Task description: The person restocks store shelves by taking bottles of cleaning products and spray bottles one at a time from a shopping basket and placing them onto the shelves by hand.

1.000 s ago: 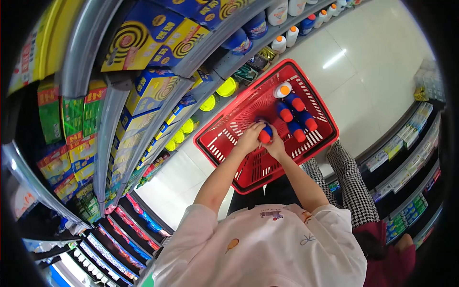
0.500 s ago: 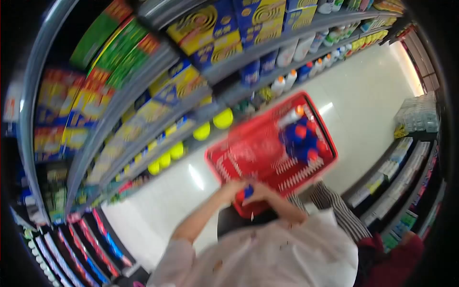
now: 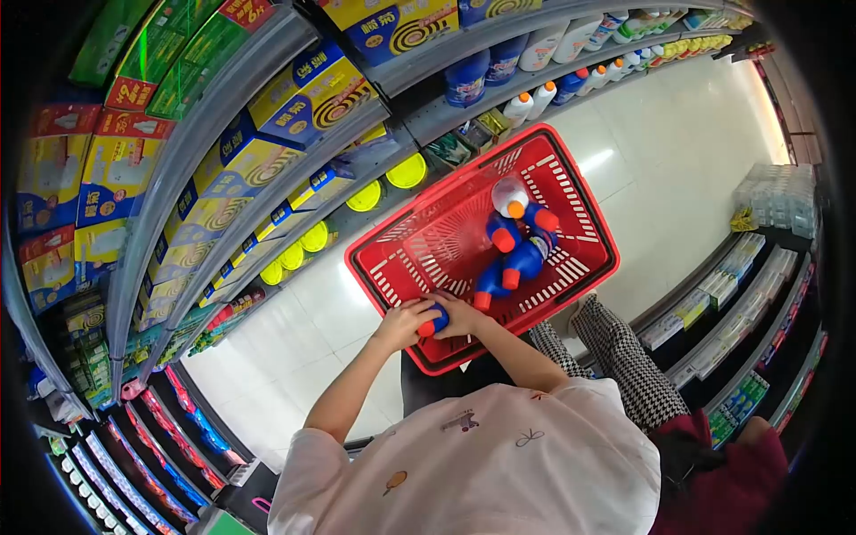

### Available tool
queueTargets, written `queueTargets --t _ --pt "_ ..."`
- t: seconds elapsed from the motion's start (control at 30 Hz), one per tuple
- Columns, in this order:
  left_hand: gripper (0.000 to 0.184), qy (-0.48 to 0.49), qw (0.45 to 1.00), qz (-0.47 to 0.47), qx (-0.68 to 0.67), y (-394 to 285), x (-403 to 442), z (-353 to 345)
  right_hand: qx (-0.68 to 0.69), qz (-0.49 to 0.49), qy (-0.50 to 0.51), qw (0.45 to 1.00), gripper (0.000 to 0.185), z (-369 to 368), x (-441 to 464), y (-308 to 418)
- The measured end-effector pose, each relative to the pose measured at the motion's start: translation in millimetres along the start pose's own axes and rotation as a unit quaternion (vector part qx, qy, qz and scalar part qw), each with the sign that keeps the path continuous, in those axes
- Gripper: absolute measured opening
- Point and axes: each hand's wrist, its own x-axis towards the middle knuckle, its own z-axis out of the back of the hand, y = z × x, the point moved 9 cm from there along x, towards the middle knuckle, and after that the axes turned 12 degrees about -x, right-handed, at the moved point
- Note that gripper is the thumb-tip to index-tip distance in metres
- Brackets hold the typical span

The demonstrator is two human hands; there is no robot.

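My left hand (image 3: 403,325) and my right hand (image 3: 461,316) are both closed round a blue bottle with a red cap (image 3: 435,319), one from each side. They hold it at the near left corner of a red shopping basket (image 3: 571,294), inside the rim as I look down. The bottle's lower part is hidden by hands and basket. Several more blue bottles with red caps (image 3: 526,260) lie or lean in the basket's right half. Among them is a white bottle with an orange cap (image 3: 509,193).
Shelves on the left hold yellow and blue boxes (image 3: 312,85) and lime-yellow lidded tubs (image 3: 406,171). More bottles (image 3: 541,100) line the far shelf. A person in checked trousers (image 3: 624,366) stands close on the right, before low shelves (image 3: 704,299). Pale tiled floor (image 3: 678,152) lies between.
The whole view has shifted, with basket and hands now further left and higher. My hands keep hold of the blue bottle, which sits slightly further in over the basket.
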Motion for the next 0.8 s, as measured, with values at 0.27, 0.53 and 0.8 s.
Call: queueTargets --t 0.27,0.53,0.8 --pt "0.053 -0.015 0.999 -0.005 0.035 9 0 -2 0.045 -0.015 -0.061 0.997 0.110 -5 7 -13" --pt "0.060 0.027 0.998 0.020 0.055 21 1 1 0.048 0.073 -0.112 0.990 0.109 18 11 31" --pt "0.062 -0.026 0.997 0.012 0.066 21 4 6 0.212 -0.072 -0.001 0.975 0.054 95 -45 33"
